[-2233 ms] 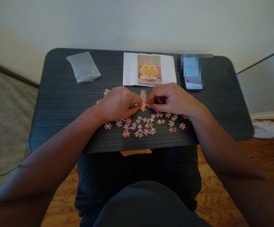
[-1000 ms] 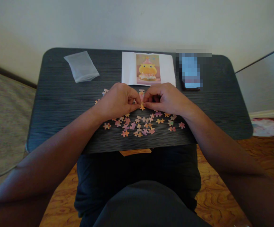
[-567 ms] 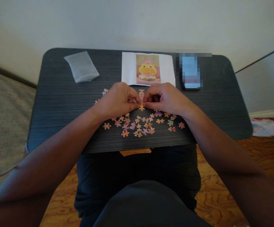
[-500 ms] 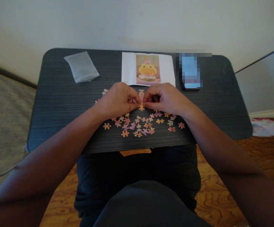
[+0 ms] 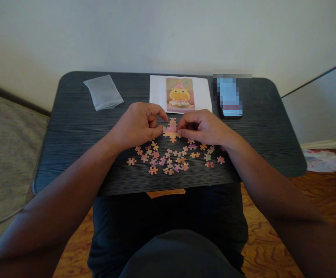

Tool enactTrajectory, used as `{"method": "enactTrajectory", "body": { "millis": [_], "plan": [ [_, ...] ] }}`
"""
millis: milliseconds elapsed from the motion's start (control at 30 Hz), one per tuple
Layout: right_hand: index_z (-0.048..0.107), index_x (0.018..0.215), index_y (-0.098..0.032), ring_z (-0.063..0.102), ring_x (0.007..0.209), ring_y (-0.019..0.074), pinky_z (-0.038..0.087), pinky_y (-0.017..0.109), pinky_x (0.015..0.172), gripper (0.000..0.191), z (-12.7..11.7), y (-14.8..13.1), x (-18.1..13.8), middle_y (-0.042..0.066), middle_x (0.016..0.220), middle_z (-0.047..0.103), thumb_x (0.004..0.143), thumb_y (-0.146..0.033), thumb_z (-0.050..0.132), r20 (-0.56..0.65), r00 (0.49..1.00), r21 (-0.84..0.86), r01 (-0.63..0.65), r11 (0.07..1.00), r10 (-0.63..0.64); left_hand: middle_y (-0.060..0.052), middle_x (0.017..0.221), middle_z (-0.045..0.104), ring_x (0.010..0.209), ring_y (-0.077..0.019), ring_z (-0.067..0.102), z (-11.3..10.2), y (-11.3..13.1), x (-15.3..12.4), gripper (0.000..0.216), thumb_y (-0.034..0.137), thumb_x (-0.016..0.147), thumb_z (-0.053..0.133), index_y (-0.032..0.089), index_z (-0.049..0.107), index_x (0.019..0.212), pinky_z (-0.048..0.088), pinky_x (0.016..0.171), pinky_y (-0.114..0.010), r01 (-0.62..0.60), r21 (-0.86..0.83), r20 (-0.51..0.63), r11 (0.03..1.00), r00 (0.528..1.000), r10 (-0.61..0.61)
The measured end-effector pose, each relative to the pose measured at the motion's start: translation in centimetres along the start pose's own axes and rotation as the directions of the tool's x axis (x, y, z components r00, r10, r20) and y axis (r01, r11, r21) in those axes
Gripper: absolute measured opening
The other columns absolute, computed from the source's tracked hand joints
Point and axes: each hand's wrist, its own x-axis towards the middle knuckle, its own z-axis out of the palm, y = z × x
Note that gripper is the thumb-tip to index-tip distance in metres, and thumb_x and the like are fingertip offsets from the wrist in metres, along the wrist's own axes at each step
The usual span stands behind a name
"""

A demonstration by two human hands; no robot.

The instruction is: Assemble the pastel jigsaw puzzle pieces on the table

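Observation:
A small joined cluster of puzzle pieces (image 5: pixel 171 130) lies on the dark table (image 5: pixel 69 127), pink and orange. My left hand (image 5: pixel 137 125) rests just left of it, fingers curled, thumb and forefinger at the cluster's left edge. To the cluster's right, my right hand (image 5: pixel 204 127) pinches its right edge with bent fingers. Several loose puzzle pieces (image 5: pixel 173 158) are scattered in front of both hands. The reference picture (image 5: pixel 180 94) of a yellow figure on white paper lies behind the cluster.
A clear plastic bag (image 5: pixel 103 92) lies at the back left of the table. A phone (image 5: pixel 228 101) sits right of the picture. The wall stands close behind the table. My lap is under the front edge; wooden floor lies on both sides.
My hands have drawn slightly apart, and the joined cluster between them now shows more fully. The camera tilted, so the table sits lower in view.

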Motion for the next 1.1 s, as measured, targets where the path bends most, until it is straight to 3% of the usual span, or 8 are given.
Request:
{"method": "enactTrajectory", "body": {
  "millis": [133, 333, 633, 1100],
  "plan": [
    [0.078, 0.098, -0.022, 0.065, 0.076, 0.0154, 0.049, 0.033, 0.071, 0.014, -0.5, 0.6, -0.3, 0.0, 0.087, 0.077, 0.098, -0.036, 0.076, -0.05, 0.999, 0.1, -0.001, 0.995, 0.006, 0.007, 0.054, 0.058, 0.051, -0.011, 0.046, -0.3, -0.7, 0.1, 0.028, 0.023, 0.086, 0.068, 0.017, 0.079, 0.111, 0.038, 0.062, -0.031, -0.015, 0.067, -0.051, 0.998, 0.999, 0.019],
    [0.078, 0.091, -0.02, 0.063, 0.068, 0.0128, 0.046, 0.031, 0.066, 0.011, -1.3, 0.6, -0.5, -0.001, 0.078, 0.073, 0.096, -0.03, 0.075, -0.06, 0.998, 0.007, -0.006, 1.0, 0.006, 0.005, 0.058, 0.063, 0.053, -0.012, 0.053, -0.7, -1.1, 0.1, 0.029, 0.027, 0.091, 0.069, 0.015, 0.082, 0.114, 0.04, 0.061, -0.029, 0.008, 0.121, -0.047, 0.993, 0.999, -0.002],
    [0.08, 0.099, -0.021, 0.063, 0.067, 0.013, 0.046, 0.031, 0.065, 0.014, -1.1, 0.2, -0.4, 0.0, 0.081, 0.075, 0.097, -0.035, 0.078, -0.002, 0.999, -0.028, -0.053, 0.998, 0.053, 0.007, 0.058, 0.062, 0.052, -0.0119, 0.052, -0.9, -0.7, 0.0, 0.042, 0.036, 0.092, 0.077, 0.015, 0.083, 0.128, 0.037, 0.057, -0.028, 0.001, 0.172, 0.031, 0.985, 1.0, -0.007],
    [0.079, 0.1, -0.022, 0.059, 0.07, 0.0137, 0.044, 0.032, 0.066, 0.015, -1.1, 0.1, -0.5, -0.001, 0.083, 0.071, 0.096, -0.036, 0.081, -0.025, 1.0, -0.119, 0.002, 0.993, -0.005, 0.006, 0.06, 0.064, 0.054, -0.0122, 0.054, -0.9, -0.3, 0.0, 0.055, 0.036, 0.089, 0.08, 0.016, 0.081, 0.14, 0.034, 0.058, -0.028, -0.034, 0.242, 0.12, 0.97, 0.993, 0.005]
  ]
}}
